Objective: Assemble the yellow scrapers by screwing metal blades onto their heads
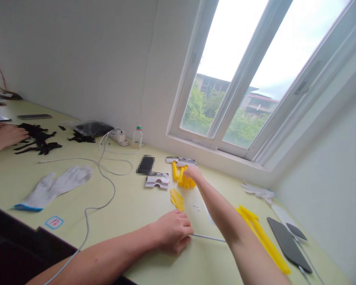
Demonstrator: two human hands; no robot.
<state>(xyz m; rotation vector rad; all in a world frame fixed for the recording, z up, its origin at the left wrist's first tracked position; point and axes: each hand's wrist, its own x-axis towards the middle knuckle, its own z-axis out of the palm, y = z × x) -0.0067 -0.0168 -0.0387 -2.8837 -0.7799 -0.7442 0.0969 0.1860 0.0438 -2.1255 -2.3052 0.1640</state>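
My left hand (175, 231) rests on the table with its fingers curled round one end of a thin grey rod (209, 237). The rod runs right until my forearm hides it. Just beyond those fingers lies a flat yellow plastic piece (177, 199). My right hand (192, 172) reaches to the far side, its fingers closed at the top of a group of yellow plastic handles (181, 177). Its fingertips are small and partly hidden. Several tiny metal parts (196, 206) lie between my arms. White-and-black cardboard sleeves (157, 180) are left of the handles.
Long yellow pieces (265, 241) and a dark grey flat device (288, 243) lie at right. A white cable (114, 190) winds across the table past a work glove (57, 186). At far left, another person's hand (12, 135) touches black pieces (40, 138). A bottle (138, 136) stands by the wall.
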